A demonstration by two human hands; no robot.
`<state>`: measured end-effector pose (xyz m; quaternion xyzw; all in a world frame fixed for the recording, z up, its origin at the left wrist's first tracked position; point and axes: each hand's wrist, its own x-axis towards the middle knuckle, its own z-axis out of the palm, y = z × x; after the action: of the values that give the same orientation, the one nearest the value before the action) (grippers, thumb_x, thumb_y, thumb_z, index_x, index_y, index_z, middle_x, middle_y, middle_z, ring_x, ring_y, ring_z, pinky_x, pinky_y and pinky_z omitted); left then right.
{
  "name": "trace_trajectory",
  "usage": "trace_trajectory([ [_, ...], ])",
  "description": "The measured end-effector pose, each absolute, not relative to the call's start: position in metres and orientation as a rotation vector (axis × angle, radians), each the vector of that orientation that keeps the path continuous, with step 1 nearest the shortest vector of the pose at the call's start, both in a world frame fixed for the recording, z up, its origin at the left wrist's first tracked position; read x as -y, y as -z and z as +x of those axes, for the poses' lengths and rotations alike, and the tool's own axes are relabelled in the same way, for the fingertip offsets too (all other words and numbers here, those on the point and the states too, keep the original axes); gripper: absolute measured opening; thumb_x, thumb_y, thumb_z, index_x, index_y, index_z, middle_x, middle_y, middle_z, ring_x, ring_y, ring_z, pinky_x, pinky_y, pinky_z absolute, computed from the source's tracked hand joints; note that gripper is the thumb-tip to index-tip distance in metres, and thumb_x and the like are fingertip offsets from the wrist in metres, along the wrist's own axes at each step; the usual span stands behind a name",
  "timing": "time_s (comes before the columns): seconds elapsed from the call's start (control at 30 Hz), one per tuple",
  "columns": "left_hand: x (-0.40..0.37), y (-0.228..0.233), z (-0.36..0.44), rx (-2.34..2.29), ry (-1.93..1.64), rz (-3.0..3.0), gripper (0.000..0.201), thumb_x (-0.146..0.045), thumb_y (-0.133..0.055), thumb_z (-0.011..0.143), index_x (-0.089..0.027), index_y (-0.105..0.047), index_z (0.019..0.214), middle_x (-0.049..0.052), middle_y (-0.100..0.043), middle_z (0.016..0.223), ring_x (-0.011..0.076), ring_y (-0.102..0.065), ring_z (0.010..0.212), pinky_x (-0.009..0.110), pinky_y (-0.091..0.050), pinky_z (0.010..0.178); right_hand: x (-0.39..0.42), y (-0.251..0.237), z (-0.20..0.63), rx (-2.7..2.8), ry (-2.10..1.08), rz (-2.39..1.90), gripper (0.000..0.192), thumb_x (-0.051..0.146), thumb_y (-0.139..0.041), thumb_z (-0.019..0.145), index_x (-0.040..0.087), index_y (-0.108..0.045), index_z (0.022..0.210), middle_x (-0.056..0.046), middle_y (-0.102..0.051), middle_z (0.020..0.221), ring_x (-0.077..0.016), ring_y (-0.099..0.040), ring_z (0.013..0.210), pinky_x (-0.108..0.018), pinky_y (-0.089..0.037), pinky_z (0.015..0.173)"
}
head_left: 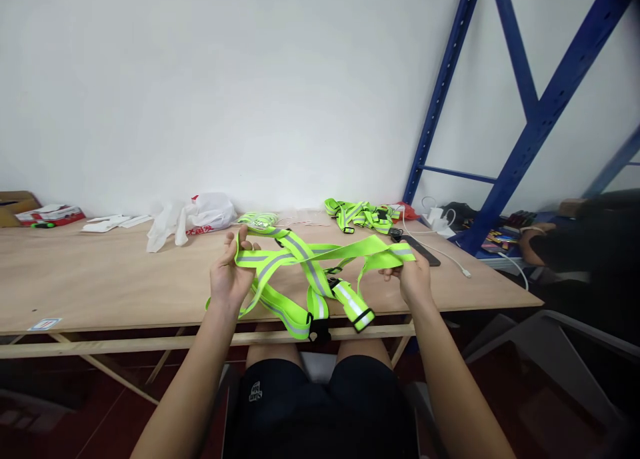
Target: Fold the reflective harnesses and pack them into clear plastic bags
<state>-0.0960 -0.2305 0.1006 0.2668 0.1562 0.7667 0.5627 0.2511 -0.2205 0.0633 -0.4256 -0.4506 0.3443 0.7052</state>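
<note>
A neon-yellow reflective strap vest [310, 272] with grey reflective stripes and black buckles hangs stretched between both my hands above the near edge of the wooden table [100, 279]. My left hand [230, 272] grips its left loop, fingers curled over the strap. The strap's right end is pinched in my right hand [413, 276]. Loose loops and a black buckle dangle past the table edge over my lap.
More folded neon vests [357, 216] and another bundle [257, 220] lie at the table's back. A white plastic bag [200, 216], a red box [50, 214], a dark phone with white cable [430, 249], a blue steel rack [525, 126] and another person's arm [535, 239] at right.
</note>
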Motion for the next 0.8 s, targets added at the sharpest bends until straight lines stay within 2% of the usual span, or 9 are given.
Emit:
trace_trajectory([
  [0.07, 0.235, -0.105, -0.099, -0.328, -1.859, 0.714, 0.019, -0.008, -0.060, 0.086, -0.024, -0.067, 0.091, 0.000, -0.073, 0.111, 0.0076, -0.063, 0.074, 0.023, -0.053, 0.082, 0.218, -0.059, 0.254, 0.964, -0.940, -0.935, 0.033, 0.046, -0.060, 0.083, 0.021, -0.057, 0.061, 0.003, -0.049, 0.036, -0.0134, -0.045, 0.031, -0.036, -0.058, 0.051],
  [0.13, 0.242, -0.111, -0.104, -0.310, -1.877, 0.782, 0.019, -0.010, -0.060, 0.085, -0.026, -0.068, 0.091, 0.000, -0.071, 0.112, 0.0084, -0.063, 0.076, 0.023, -0.053, 0.081, 0.216, -0.057, 0.255, 0.957, -1.076, -0.908, 0.039, 0.049, -0.059, 0.084, 0.020, -0.057, 0.059, -0.002, -0.055, 0.039, -0.0154, -0.051, 0.033, -0.035, -0.058, 0.051],
  [0.27, 0.251, -0.120, -0.116, -0.229, -1.921, 0.823, 0.007, -0.023, -0.064, 0.086, -0.026, -0.068, 0.090, -0.001, -0.070, 0.089, 0.0079, -0.057, 0.062, 0.023, -0.054, 0.070, 0.211, -0.055, 0.255, 0.950, -1.251, -0.779, 0.038, 0.054, -0.058, 0.086, 0.018, -0.068, 0.080, -0.014, -0.077, 0.077, -0.0260, -0.073, 0.063, -0.039, -0.062, 0.060],
  [0.4, 0.246, -0.115, -0.125, -0.502, -1.924, 1.100, 0.019, -0.028, -0.076, 0.077, -0.024, -0.068, 0.095, -0.005, -0.060, 0.068, 0.0046, -0.037, 0.042, 0.017, -0.033, 0.041, 0.206, -0.054, 0.255, 0.953, -1.344, -0.637, 0.037, 0.057, -0.057, 0.087, 0.022, -0.070, 0.089, -0.012, -0.078, 0.092, -0.0306, -0.075, 0.089, -0.049, -0.062, 0.078],
  [0.53, 0.238, -0.102, -0.122, -1.027, -1.719, 1.710, 0.042, -0.032, -0.087, 0.066, -0.022, -0.072, 0.104, -0.002, -0.062, 0.069, 0.0119, -0.053, 0.057, 0.020, -0.039, 0.051, 0.206, -0.056, 0.253, 0.897, -1.354, -0.536, 0.035, 0.058, -0.058, 0.087, 0.025, -0.070, 0.091, -0.009, -0.077, 0.103, -0.0305, -0.071, 0.105, -0.057, -0.055, 0.094],
  [0.63, 0.233, -0.093, -0.112, -1.232, -1.429, 2.089, 0.051, -0.038, -0.090, 0.060, -0.024, -0.075, 0.106, 0.003, -0.071, 0.085, 0.0211, -0.064, 0.079, 0.025, -0.046, 0.068, 0.210, -0.060, 0.248, 0.873, -1.369, -0.509, 0.033, 0.058, -0.058, 0.086, 0.028, -0.071, 0.093, -0.006, -0.076, 0.110, -0.0302, -0.065, 0.116, -0.061, -0.051, 0.098],
  [0.67, 0.231, -0.090, -0.108, -1.259, -1.378, 2.156, 0.045, -0.040, -0.089, 0.062, -0.024, -0.076, 0.102, 0.004, -0.073, 0.088, 0.0225, -0.064, 0.082, 0.026, -0.046, 0.071, 0.211, -0.061, 0.247, 0.874, -1.365, -0.511, 0.034, 0.059, -0.057, 0.086, 0.029, -0.071, 0.094, -0.006, -0.075, 0.110, -0.0305, -0.064, 0.118, -0.062, -0.050, 0.098],
  [0.73, 0.227, -0.083, -0.102, -1.308, -1.386, 2.164, 0.025, -0.044, -0.081, 0.072, -0.022, -0.077, 0.084, 0.003, -0.070, 0.074, 0.0204, -0.063, 0.072, 0.025, -0.044, 0.066, 0.213, -0.062, 0.244, 0.890, -1.347, -0.519, 0.037, 0.062, -0.054, 0.086, 0.031, -0.071, 0.096, -0.005, -0.075, 0.111, -0.0312, -0.062, 0.119, -0.065, -0.048, 0.097],
  [0.8, 0.222, -0.076, -0.099, -1.351, -1.506, 2.003, 0.034, -0.046, -0.070, 0.083, -0.019, -0.070, 0.062, 0.000, -0.057, 0.052, 0.0151, -0.053, 0.053, 0.024, -0.037, 0.054, 0.213, -0.062, 0.244, 0.904, -1.335, -0.516, 0.039, 0.064, -0.053, 0.086, 0.033, -0.071, 0.098, -0.004, -0.074, 0.112, -0.0313, -0.062, 0.119, -0.065, -0.048, 0.097],
])
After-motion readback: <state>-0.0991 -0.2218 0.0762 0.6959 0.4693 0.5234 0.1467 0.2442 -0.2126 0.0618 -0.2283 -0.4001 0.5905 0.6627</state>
